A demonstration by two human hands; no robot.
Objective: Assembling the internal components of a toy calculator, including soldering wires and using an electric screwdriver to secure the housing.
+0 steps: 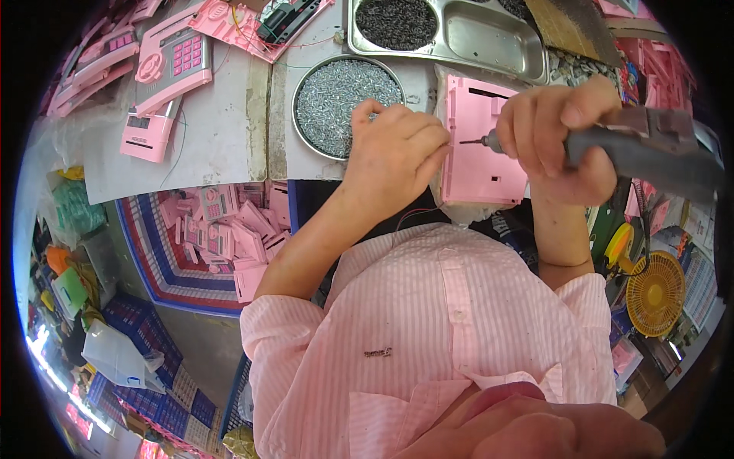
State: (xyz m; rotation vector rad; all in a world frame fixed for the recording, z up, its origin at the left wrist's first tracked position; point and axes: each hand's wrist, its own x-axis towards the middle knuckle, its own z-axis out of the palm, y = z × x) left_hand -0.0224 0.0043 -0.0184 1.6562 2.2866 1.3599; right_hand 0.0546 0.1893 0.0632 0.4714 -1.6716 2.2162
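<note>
My right hand (554,138) is wrapped round a dark electric screwdriver (657,161). Its thin bit points left, over a pink plastic housing (478,172) that lies on the bench in front of me. Between the round metal bowl of small silvery screws (325,107) and the housing is my left hand (397,149). Its fingers are curled in, with the fingertips mostly turned out of sight, so whatever they may hold is hidden. The index finger side is over the bowl's right rim, and the other knuckles reach the housing's left edge.
A metal tray (489,42) with dark screws stands behind the bowl. Pink keypad casings (172,61) lie at the far left, beside an opened casing with wires (252,27). Below the bench edge, a striped basket (149,252) holds pink parts. A yellow fan (655,294) stands right.
</note>
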